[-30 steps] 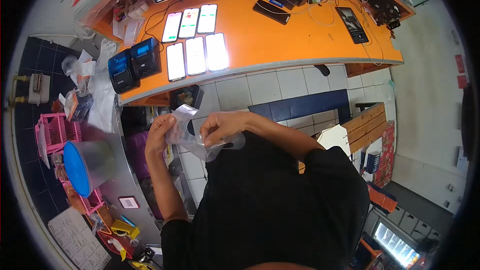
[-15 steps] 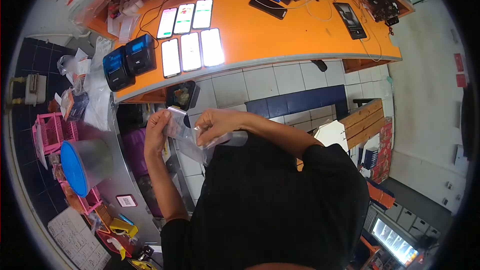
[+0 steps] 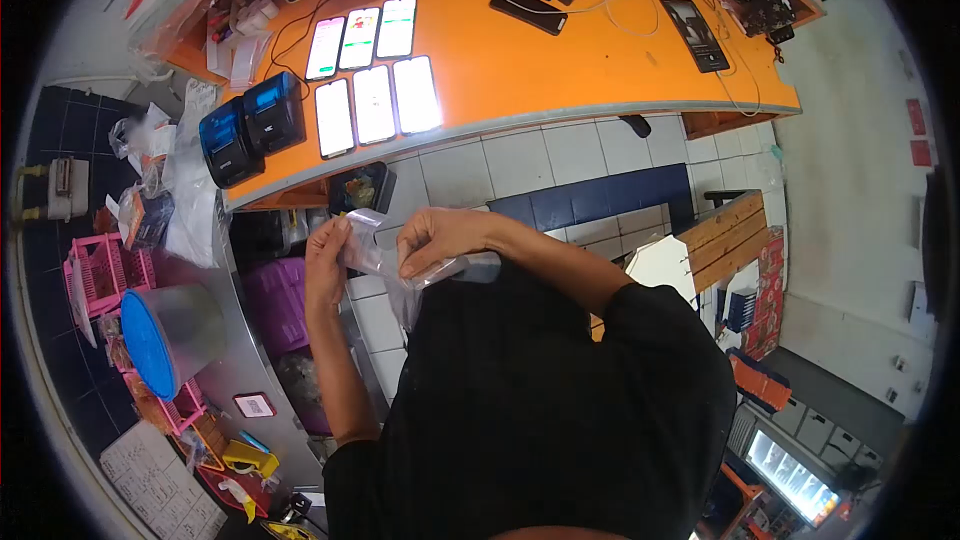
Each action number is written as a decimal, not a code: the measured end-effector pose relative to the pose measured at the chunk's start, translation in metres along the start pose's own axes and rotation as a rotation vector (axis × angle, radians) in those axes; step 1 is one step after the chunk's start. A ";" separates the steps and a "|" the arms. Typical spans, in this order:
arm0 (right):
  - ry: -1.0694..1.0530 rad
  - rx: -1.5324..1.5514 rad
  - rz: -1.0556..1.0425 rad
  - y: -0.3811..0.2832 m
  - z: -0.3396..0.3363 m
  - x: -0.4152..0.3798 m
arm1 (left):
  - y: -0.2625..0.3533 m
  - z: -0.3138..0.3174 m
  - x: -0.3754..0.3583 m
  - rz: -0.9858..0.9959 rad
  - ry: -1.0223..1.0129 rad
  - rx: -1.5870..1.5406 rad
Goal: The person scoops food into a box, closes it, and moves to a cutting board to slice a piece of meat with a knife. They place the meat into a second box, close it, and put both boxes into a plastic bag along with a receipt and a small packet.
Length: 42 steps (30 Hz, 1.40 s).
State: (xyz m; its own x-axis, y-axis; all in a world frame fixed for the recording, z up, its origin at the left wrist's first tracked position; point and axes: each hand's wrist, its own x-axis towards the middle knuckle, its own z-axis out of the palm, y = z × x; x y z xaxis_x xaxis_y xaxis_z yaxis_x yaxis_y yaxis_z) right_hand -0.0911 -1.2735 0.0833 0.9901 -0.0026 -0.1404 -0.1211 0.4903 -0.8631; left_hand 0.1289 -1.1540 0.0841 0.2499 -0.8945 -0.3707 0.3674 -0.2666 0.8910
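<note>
Both of your hands are on one clear plastic bag (image 3: 385,265), held up in front of your chest, below the curved edge of the orange worktop (image 3: 560,70). Your left hand (image 3: 325,265) pinches the bag's upper left edge between thumb and fingers, and your right hand (image 3: 440,237) is clenched on the opposite side of the film, thumb pressed against the fingers, with the bag's lower part hanging crumpled between them. Judging by that two-sided pinch, you are at the stage of working the bag's mouth apart; whether the two layers have separated yet cannot be told, since the film is clear and bunched. The next move, as it looks, calls for a small rubbing or sliding motion of the fingertips against each other to split the layers, then a gentle pull outward with both hands; pull too hard and thin film like this may stretch or tear at the seam. Nothing shows inside the bag. On the orange worktop, above the bag, lie six lit phones (image 3: 365,80) in two rows, with two blue receipt printers (image 3: 250,125) at their left. Left of the bag, on a grey lower surface, stands a metal container with a blue lid (image 3: 165,335) beside a pink basket (image 3: 100,270).
</note>
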 end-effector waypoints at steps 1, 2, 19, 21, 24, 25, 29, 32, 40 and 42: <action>0.009 -0.041 0.046 -0.002 -0.002 0.001 | -0.001 0.004 0.000 0.008 0.017 -0.026; 0.019 -0.081 0.092 -0.003 -0.003 0.002 | -0.004 0.010 -0.001 0.016 0.033 -0.053; 0.169 0.043 0.039 0.002 -0.003 0.003 | 0.006 0.028 -0.002 0.243 0.191 0.259; 0.204 0.042 -0.040 0.003 -0.002 0.004 | 0.008 0.037 -0.003 0.304 0.270 0.301; 0.381 -0.019 -0.127 0.000 0.005 0.004 | 0.015 0.053 -0.005 0.821 0.579 0.863; 0.435 -0.024 -0.108 -0.001 0.005 0.004 | 0.015 0.054 -0.007 0.896 0.606 0.961; 0.547 -0.028 -0.080 0.007 0.004 0.014 | -0.002 0.055 -0.033 0.427 0.118 0.605; 0.533 0.082 -0.101 0.018 0.007 0.023 | -0.016 0.067 -0.033 0.220 -0.052 0.386; 0.344 0.160 -0.030 0.042 -0.017 0.020 | -0.030 0.053 -0.024 0.213 -0.108 0.243; 0.325 0.315 -0.018 0.040 -0.016 0.018 | -0.033 0.056 -0.023 0.237 -0.025 0.156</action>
State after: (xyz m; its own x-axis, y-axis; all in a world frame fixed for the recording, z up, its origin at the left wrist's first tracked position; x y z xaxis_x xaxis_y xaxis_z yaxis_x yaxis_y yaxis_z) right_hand -0.0796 -1.2681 0.0382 0.9121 -0.2623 -0.3151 -0.0268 0.7288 -0.6842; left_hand 0.0615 -1.1450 0.0780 0.2895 -0.9466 -0.1421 0.1587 -0.0990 0.9823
